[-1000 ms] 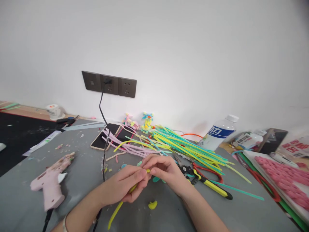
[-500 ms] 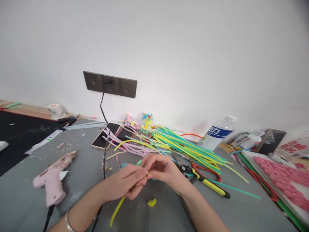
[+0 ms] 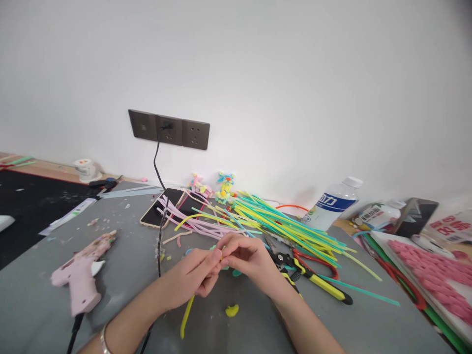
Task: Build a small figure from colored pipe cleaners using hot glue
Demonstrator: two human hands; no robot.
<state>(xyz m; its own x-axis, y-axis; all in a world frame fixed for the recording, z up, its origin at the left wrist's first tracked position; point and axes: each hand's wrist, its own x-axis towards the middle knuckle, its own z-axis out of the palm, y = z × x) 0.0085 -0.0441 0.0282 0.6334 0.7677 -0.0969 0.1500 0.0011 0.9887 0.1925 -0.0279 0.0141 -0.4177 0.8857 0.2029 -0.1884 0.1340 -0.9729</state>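
My left hand [image 3: 190,278] is closed around a yellow fuzzy stem [image 3: 187,317], whose free end hangs below the fingers. The fingertips of my right hand [image 3: 247,258] pinch at the stem's other end, touching my left thumb; that end is mostly hidden between the fingers. On the grey table below the hands lies a small coiled yellow piece [image 3: 232,310]. Small teal pieces [image 3: 236,273] sit just behind and under my hands.
A pink glue gun [image 3: 79,280] lies left. Behind my hands are phones [image 3: 157,211], lilac stems [image 3: 202,226], and two small figures [image 3: 225,187]. Yellow and teal stems [image 3: 287,221], pliers [image 3: 320,285], red-handled scissors [image 3: 320,260] and a bottle [image 3: 334,204] are at right.
My hands have shifted slightly up and left. The hanging end of the yellow stem has swung right and shows less length, and more of the pliers' handle now shows beside my right wrist.
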